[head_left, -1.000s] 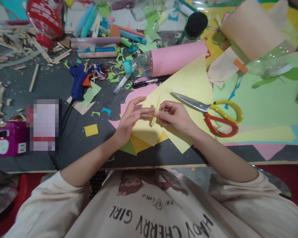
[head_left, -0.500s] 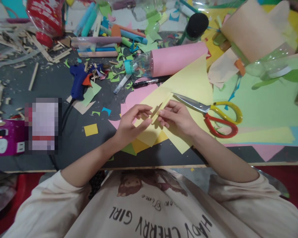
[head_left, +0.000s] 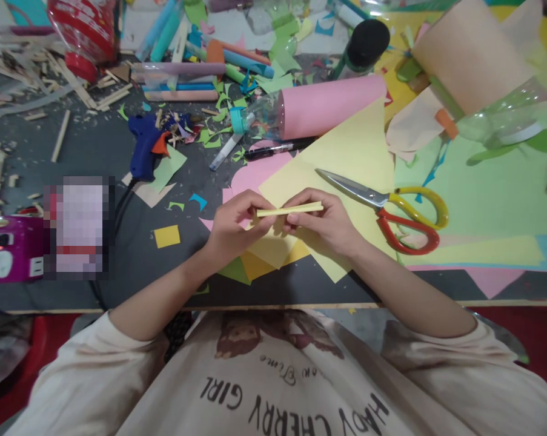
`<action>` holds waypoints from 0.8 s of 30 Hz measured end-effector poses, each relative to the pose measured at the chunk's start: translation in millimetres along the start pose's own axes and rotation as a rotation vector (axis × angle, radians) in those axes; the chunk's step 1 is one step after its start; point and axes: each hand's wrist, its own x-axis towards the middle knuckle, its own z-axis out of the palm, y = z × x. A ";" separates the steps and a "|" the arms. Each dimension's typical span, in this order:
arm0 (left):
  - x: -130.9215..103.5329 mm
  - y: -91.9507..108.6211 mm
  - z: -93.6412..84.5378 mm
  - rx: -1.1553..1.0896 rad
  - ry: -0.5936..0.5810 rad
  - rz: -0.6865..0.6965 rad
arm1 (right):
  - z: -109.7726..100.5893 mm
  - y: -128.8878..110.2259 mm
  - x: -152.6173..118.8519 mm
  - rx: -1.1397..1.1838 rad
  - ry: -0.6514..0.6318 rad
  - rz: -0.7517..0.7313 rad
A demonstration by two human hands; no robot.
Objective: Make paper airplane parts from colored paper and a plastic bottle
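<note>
A narrow folded strip of yellow paper (head_left: 295,210) lies level between my two hands. My left hand (head_left: 242,223) pinches its left end with thumb and fingers. On the other end, my right hand (head_left: 321,218) is closed, its thumb below the strip and its fingers behind. Beneath both hands are sheets of pale yellow paper (head_left: 346,151), with pink and darker yellow paper showing under them. Scissors (head_left: 382,203) with one yellow and one red handle rest on the sheets, right of my right hand, blades slightly apart.
A pink-wrapped bottle (head_left: 332,109) lies beyond my hands, near a black pen (head_left: 277,149). To the left are a blue glue gun (head_left: 142,145) with its cord and a purple box (head_left: 12,251). Paper scraps and wooden sticks (head_left: 60,136) litter the dark table.
The folded yellow strip has turned from a steep slant to nearly level. My left hand has closed on its left end, while my right hand keeps hold of the other.
</note>
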 end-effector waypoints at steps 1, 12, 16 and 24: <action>0.0 -0.9 -0.6 -0.002 0.010 -0.013 | -0.7 -1.0 -0.3 -0.022 0.014 -0.011; 1.5 4.7 -4.5 -0.117 -0.075 -0.199 | -5.7 2.9 -0.8 -0.313 0.103 -0.202; 1.7 8.1 -5.1 -0.094 -0.095 -0.215 | -4.2 2.9 -1.3 -0.283 0.116 -0.212; 2.6 5.7 -5.7 -0.052 -0.093 -0.161 | -4.2 2.5 -0.8 -0.330 0.097 -0.245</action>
